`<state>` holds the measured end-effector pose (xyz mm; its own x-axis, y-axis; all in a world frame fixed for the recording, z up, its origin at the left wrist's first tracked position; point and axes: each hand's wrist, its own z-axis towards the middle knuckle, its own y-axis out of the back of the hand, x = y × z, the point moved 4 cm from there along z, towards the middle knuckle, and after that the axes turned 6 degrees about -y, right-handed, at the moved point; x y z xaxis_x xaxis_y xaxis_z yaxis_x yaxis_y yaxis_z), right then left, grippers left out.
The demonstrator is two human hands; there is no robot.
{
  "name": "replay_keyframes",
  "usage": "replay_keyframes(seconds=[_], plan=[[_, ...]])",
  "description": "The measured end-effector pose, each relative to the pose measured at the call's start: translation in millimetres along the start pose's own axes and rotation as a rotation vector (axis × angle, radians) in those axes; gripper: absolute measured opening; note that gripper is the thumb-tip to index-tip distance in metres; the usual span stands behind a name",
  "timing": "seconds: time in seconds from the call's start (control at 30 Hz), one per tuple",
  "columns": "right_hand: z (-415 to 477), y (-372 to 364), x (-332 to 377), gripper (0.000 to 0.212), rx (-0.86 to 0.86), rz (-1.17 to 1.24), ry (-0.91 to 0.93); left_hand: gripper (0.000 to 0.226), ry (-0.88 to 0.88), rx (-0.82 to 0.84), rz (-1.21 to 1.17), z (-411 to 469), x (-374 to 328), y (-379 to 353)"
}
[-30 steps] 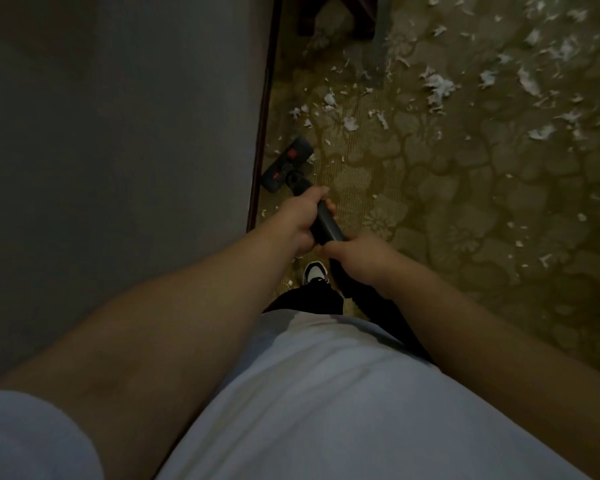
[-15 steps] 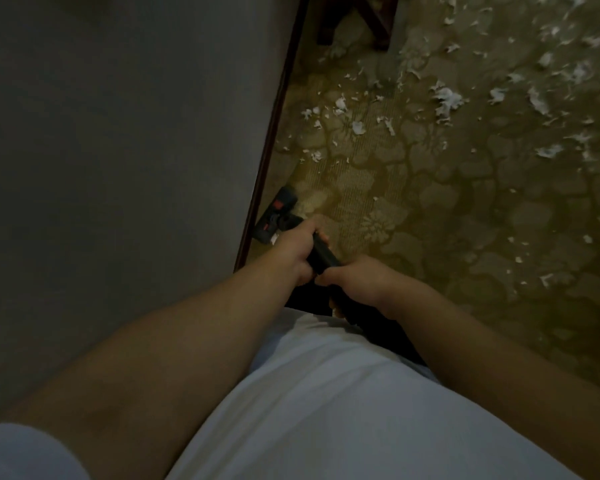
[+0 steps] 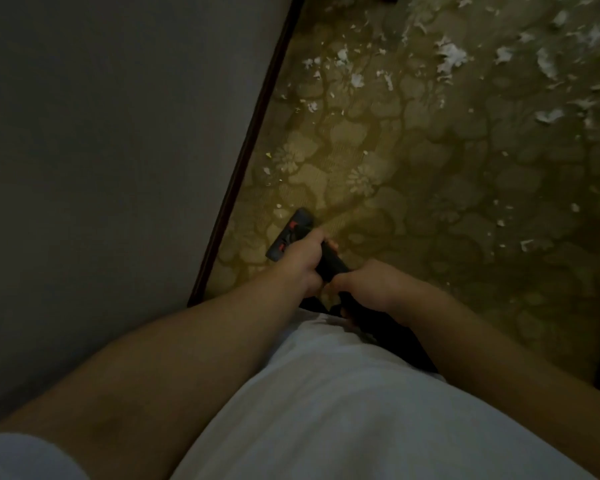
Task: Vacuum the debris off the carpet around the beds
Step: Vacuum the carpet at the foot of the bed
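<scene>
Grips black vacuum wand point(image 3: 330, 264), left hand point(image 3: 300, 263) ahead, right hand point(image 3: 369, 289) behind, fingers curled round it. Rests dark red-marked floor head point(image 3: 287, 237) on olive patterned carpet point(image 3: 430, 202); white scraps point(image 3: 451, 57), perhaps paper, toward one o'clock.

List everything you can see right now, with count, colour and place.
vacuum floor head: one, dark with red marks, on the carpet near the trim
vacuum wand: one, black, held in both hands
debris scraps: many, white, scattered over upper and right carpet
carpet: one, olive-yellow, flower pattern, the floor
grey surface: one, left; wall or bed side, cannot tell
trim strip: one, dark brown, edging the grey surface
shirt: one, white, bottom centre
left hand: grips the wand, forward
right hand: grips the wand, behind the left
</scene>
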<state>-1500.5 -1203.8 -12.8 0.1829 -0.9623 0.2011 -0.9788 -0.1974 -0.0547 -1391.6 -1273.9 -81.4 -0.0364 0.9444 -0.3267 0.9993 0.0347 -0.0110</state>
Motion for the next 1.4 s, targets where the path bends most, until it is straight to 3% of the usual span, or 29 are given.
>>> replay_keyframes(seconds=[0.27, 0.67, 0.97, 1.17, 1.4], plan=[[-12.0, 10.8, -50.1, 0.024, -0.069, 0.085, -0.008, 0.008, 0.053, 0.094, 0.013, -15.6, 42.1, -28.8], [-9.1, 10.1, -15.5, 0.034, -0.092, 0.047, 0.013, 0.013, 0.041, 0.132, -0.045, -15.7, 6.2, -19.0], [27.3, -27.4, 97.0, 0.034, -0.149, 0.114, 0.049, 0.014, -0.006, 0.121, 0.008, 31.8, -103.5, 34.0], [61.5, -72.1, 182.8, 0.033, -0.178, 0.183, 0.065, 0.027, -0.012, 0.145, 0.117, 68.2, -188.2, 82.2], [81.9, -105.9, 246.7, 0.029, -0.217, 0.183, 0.074, 0.02, 0.009, 0.15, 0.151, 96.7, -246.1, 124.6]])
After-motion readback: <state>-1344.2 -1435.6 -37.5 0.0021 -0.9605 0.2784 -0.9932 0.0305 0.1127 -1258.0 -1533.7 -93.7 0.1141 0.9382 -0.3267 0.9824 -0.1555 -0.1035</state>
